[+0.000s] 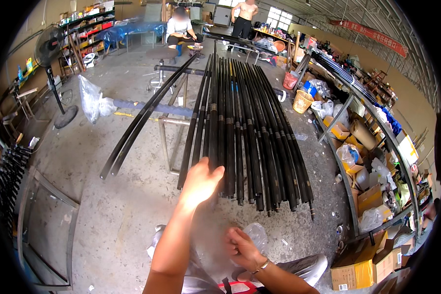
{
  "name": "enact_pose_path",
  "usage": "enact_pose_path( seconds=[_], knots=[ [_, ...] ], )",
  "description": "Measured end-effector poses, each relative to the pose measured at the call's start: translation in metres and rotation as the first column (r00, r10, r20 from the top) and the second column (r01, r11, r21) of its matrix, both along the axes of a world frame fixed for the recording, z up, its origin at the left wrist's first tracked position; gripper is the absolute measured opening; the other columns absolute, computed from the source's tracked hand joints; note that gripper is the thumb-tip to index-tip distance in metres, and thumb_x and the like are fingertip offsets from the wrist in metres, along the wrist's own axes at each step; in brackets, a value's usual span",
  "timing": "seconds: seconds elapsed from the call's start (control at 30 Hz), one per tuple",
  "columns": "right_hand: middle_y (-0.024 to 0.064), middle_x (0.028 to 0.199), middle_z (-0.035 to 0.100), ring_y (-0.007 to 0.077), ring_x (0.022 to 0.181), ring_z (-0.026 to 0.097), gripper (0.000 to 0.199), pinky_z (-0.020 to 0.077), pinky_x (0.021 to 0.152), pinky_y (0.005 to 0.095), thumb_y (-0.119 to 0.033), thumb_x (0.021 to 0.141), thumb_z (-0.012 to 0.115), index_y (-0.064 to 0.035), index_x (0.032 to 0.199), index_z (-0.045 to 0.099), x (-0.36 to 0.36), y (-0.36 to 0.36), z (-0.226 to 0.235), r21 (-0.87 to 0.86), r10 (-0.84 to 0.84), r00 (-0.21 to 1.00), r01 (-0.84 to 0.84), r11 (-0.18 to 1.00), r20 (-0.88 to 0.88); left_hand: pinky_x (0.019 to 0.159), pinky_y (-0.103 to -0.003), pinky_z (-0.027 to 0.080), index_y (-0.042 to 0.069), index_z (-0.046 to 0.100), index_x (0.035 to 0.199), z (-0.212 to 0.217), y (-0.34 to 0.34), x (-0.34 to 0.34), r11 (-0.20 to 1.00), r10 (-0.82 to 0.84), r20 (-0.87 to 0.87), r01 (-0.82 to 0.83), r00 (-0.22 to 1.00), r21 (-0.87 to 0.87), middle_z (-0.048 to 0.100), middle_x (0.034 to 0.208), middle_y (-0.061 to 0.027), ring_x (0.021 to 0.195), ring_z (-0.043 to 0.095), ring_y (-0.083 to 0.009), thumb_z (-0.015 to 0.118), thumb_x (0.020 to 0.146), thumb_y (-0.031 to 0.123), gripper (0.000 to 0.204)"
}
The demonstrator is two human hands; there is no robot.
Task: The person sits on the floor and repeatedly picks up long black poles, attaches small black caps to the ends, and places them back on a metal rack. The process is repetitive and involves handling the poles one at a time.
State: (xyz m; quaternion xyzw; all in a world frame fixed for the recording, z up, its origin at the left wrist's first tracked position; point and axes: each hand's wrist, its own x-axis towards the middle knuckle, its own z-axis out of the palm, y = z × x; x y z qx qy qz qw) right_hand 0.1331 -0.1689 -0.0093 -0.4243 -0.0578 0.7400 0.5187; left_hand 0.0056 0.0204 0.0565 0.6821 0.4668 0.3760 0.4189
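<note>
Head view shows the left hand (pixel 201 182) reaching up, fingers loosely spread over the near ends of the black rods (pixel 240 127) racked on the metal stand (pixel 167 142); grip one rod squarely before sliding it. Rods run toward twelve o'clock. Right hand (pixel 241 247) pinches a clear plastic bag (pixel 256 235) at five o'clock.

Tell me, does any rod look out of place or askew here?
Yes. Two long black rods lie apart to the left of the main bundle of black rods, slanting across the metal frame at a clear angle. The left hand reaches the bundle's near ends; the right hand holds a clear plastic bag.
</note>
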Motion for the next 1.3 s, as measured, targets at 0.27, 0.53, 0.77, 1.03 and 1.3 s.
enact_pose_path(
  seconds=[0.27,0.53,0.77,1.03,1.3],
  knots=[
    [0.0025,0.08,0.048,0.0091,0.06,0.039,0.016,0.0326,0.049,0.0203,-0.021,0.09,0.06,-0.0113,0.096,0.049,0.032,-0.022,-0.023,-0.019,-0.082,0.989,0.08,0.997,-0.12,0.077,-0.045,0.046,-0.008,0.056,0.084,0.029,0.003,0.017,0.982,0.143,-0.282,-0.1,0.949,0.161,0.059,0.082,-0.0316,0.089,0.059,-0.0438,0.059,0.08,0.028,0.037],
    [0.0004,0.073,0.045,0.0087,0.058,0.039,0.008,0.0293,0.045,0.0191,-0.018,0.091,0.058,-0.0118,0.091,0.053,0.065,-0.05,-0.047,-0.118,-0.217,0.973,0.208,0.971,-0.074,0.077,-0.047,0.049,-0.005,0.059,0.084,0.039,0.012,0.038,0.947,0.26,-0.562,-0.093,0.785,0.308,0.063,0.079,-0.0268,0.082,0.063,-0.041,0.06,0.077,0.028,0.033],
    [0.0011,0.073,0.047,0.0091,0.057,0.04,0.009,0.032,0.045,0.0193,-0.018,0.09,0.058,-0.0113,0.092,0.053,0.078,-0.07,-0.062,-0.114,-0.259,0.958,0.245,0.963,-0.124,0.072,-0.046,0.052,-0.001,0.06,0.089,0.024,0.019,0.043,0.91,0.359,-0.626,-0.109,0.692,0.401,0.065,0.076,-0.0225,0.077,0.065,-0.0379,0.062,0.074,0.024,0.029],
    [0.0005,0.073,0.051,0.009,0.054,0.043,0.011,0.0345,0.043,0.0194,-0.022,0.089,0.059,-0.0127,0.09,0.053,0.079,-0.072,-0.07,-0.18,-0.271,0.956,0.249,0.952,-0.111,0.075,-0.046,0.05,0.002,0.061,0.094,0.028,0.019,0.025,0.914,0.333,-0.521,-0.134,0.786,0.382,0.065,0.082,-0.0209,0.087,0.063,-0.0384,0.06,0.078,0.056,0.056],
    [0.0039,0.076,0.057,0.01,0.06,0.052,0.012,0.039,0.043,0.0176,-0.017,0.087,0.061,-0.0084,0.094,0.056,0.106,-0.075,-0.139,-0.37,-0.3,0.946,0.236,0.899,-0.126,0.079,-0.04,0.047,0.006,0.064,0.103,0.001,0.027,-0.07,0.597,0.649,-0.199,-0.329,0.735,0.731,0.063,0.089,-0.017,0.087,0.06,-0.0329,0.069,0.077,0.043,0.046]
  ],
)
